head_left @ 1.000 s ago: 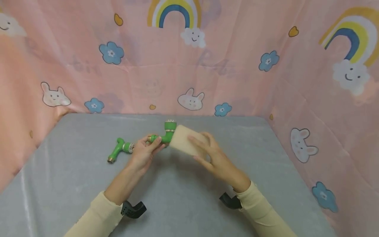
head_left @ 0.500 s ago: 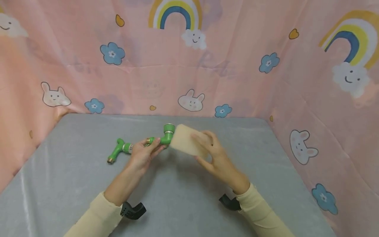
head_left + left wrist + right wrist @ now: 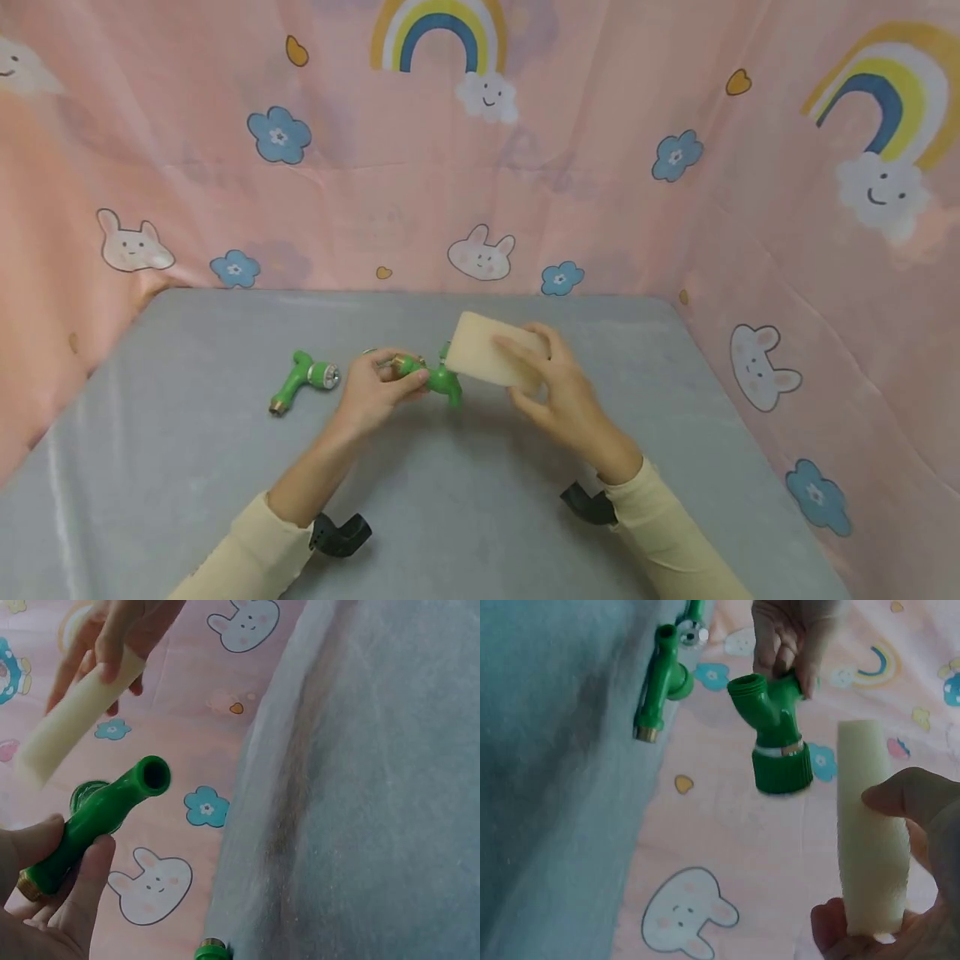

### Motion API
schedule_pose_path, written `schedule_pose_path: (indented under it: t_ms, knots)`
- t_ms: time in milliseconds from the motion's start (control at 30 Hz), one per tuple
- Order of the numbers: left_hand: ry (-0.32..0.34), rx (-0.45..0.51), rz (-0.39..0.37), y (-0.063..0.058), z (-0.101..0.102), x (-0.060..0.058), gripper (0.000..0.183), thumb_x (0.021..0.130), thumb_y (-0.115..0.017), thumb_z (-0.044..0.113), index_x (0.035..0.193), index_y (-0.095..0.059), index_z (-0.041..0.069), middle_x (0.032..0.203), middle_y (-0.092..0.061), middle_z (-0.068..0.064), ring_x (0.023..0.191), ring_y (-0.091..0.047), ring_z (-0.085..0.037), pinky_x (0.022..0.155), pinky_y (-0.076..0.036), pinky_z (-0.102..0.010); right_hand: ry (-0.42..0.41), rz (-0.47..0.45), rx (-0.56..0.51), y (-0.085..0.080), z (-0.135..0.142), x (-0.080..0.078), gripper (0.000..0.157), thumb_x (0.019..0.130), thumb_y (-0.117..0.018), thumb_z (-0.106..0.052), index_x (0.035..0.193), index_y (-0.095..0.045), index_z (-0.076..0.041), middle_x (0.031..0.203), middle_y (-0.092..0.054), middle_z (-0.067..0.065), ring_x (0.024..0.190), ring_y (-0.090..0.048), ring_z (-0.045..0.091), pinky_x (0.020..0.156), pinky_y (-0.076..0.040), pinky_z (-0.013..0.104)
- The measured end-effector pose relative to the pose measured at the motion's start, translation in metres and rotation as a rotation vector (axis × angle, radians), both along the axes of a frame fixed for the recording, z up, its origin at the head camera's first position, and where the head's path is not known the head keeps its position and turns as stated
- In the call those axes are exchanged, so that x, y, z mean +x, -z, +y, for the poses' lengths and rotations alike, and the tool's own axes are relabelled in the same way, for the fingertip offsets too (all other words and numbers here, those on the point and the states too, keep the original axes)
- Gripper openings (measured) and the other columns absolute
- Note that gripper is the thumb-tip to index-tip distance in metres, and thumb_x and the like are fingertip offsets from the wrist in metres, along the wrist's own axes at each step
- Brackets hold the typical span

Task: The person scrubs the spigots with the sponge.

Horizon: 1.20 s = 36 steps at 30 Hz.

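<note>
My left hand [image 3: 371, 387] pinches a green tap [image 3: 442, 381] by its brass-coloured threaded end, above the table. In the left wrist view its open spout mouth [image 3: 155, 775] faces the camera side; the right wrist view shows its ribbed collar [image 3: 782, 771] pointing down. My right hand [image 3: 566, 396] grips a cream sponge block [image 3: 483, 350] between thumb and fingers. The sponge overlaps part of the tap in the head view, but both wrist views show a gap between them. A second green tap [image 3: 300, 385] lies on the table left of my left hand.
The grey-covered table [image 3: 187, 483] meets a pink patterned curtain [image 3: 420, 183] at its back and sides. In the right wrist view, another green piece [image 3: 695, 611] lies beyond the second tap. Black curved mounts [image 3: 341, 535] stick out at both wrists.
My left hand has turned the tap over, so its collar no longer points up and its spout hangs down. My right hand and the sponge have shifted slightly to the right.
</note>
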<state>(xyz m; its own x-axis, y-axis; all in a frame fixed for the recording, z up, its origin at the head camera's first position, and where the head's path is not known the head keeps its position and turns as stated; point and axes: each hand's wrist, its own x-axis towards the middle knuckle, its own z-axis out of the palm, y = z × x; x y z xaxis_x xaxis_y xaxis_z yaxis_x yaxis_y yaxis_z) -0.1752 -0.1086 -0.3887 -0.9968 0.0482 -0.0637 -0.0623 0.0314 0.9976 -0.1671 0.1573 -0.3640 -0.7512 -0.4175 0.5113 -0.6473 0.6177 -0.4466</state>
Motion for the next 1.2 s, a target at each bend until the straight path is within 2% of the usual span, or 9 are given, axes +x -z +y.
schedule_pose_path:
  t_ms: [133,233,367,467,600,733,900,1033,1200]
  knots:
    - [0.053,-0.126,0.106,0.000,0.004,0.004,0.035,0.092,-0.071,0.001,0.125,-0.062,-0.005,0.106,-0.075,-0.023,0.091,-0.075,-0.019,0.078,-0.063,-0.031,-0.049,0.026,0.034,0.003,-0.004,-0.001,0.059,0.083,-0.076,-0.003,0.139,-0.062,-0.019,0.142,-0.046,0.022,0.127,-0.048,0.041,0.093,-0.053,0.053]
    - [0.022,-0.198,0.146,0.000,0.006,0.007,0.040,0.090,-0.074,0.004,0.128,-0.060,0.001,0.106,-0.076,-0.022,0.097,-0.075,-0.027,0.081,-0.062,-0.034,-0.002,-0.010,0.096,0.004,-0.002,0.000,0.059,0.083,-0.074,-0.004,0.138,-0.063,-0.021,0.143,-0.047,0.020,0.128,-0.049,0.040,0.092,-0.054,0.053]
    - [-0.021,-0.262,0.179,0.000,0.006,0.008,0.041,0.090,-0.075,0.007,0.129,-0.062,0.000,0.108,-0.076,-0.021,0.105,-0.074,-0.034,0.094,-0.058,-0.045,0.061,-0.086,0.104,0.000,0.005,0.001,0.059,0.082,-0.071,-0.005,0.139,-0.063,-0.021,0.145,-0.047,0.020,0.128,-0.049,0.041,0.089,-0.054,0.051]
    - [-0.009,-0.297,0.206,0.000,0.006,0.007,0.045,0.094,-0.072,0.012,0.134,-0.059,-0.003,0.113,-0.075,-0.021,0.111,-0.071,-0.037,0.101,-0.055,-0.052,0.027,-0.095,0.062,-0.003,0.005,0.001,0.058,0.083,-0.072,-0.007,0.139,-0.063,-0.021,0.144,-0.047,0.021,0.125,-0.050,0.040,0.087,-0.053,0.049]
    - [0.024,-0.287,0.199,0.000,0.007,0.007,0.049,0.099,-0.066,0.016,0.143,-0.051,0.000,0.123,-0.070,-0.025,0.112,-0.071,-0.038,0.091,-0.060,-0.047,-0.072,-0.103,0.061,0.000,-0.001,0.000,0.057,0.086,-0.074,-0.012,0.141,-0.061,-0.022,0.142,-0.047,0.021,0.122,-0.053,0.037,0.089,-0.053,0.046]
    - [0.070,-0.304,0.168,0.002,0.008,0.008,0.046,0.105,-0.056,0.019,0.147,-0.044,0.005,0.128,-0.066,-0.030,0.106,-0.072,-0.037,0.080,-0.063,-0.038,-0.089,-0.125,0.087,0.005,-0.004,0.001,0.057,0.088,-0.075,-0.014,0.142,-0.060,-0.023,0.143,-0.046,0.022,0.122,-0.054,0.037,0.090,-0.053,0.047]
    - [0.136,-0.364,0.114,0.003,0.009,0.006,0.043,0.110,-0.042,0.029,0.149,-0.034,0.013,0.111,-0.071,-0.023,0.090,-0.070,-0.024,0.072,-0.055,-0.031,-0.116,-0.048,0.057,0.010,-0.006,0.000,0.056,0.087,-0.077,-0.013,0.141,-0.061,-0.021,0.140,-0.048,0.020,0.121,-0.054,0.035,0.089,-0.055,0.046]
    - [0.197,-0.261,0.079,0.003,0.007,0.005,0.042,0.112,-0.032,0.031,0.150,-0.027,0.014,0.116,-0.067,-0.024,0.094,-0.072,-0.029,0.081,-0.058,-0.037,-0.158,-0.013,0.038,0.012,-0.010,0.000,0.057,0.088,-0.077,-0.012,0.141,-0.060,-0.019,0.140,-0.048,0.020,0.124,-0.053,0.035,0.091,-0.056,0.047]
    - [0.329,-0.043,0.024,0.002,0.001,0.006,0.045,0.112,-0.029,0.028,0.154,-0.017,0.018,0.135,-0.058,-0.027,0.107,-0.070,-0.044,0.094,-0.058,-0.043,-0.121,-0.021,0.027,0.012,-0.011,0.001,0.056,0.088,-0.077,-0.010,0.141,-0.061,-0.019,0.142,-0.046,0.020,0.124,-0.053,0.037,0.090,-0.057,0.047]
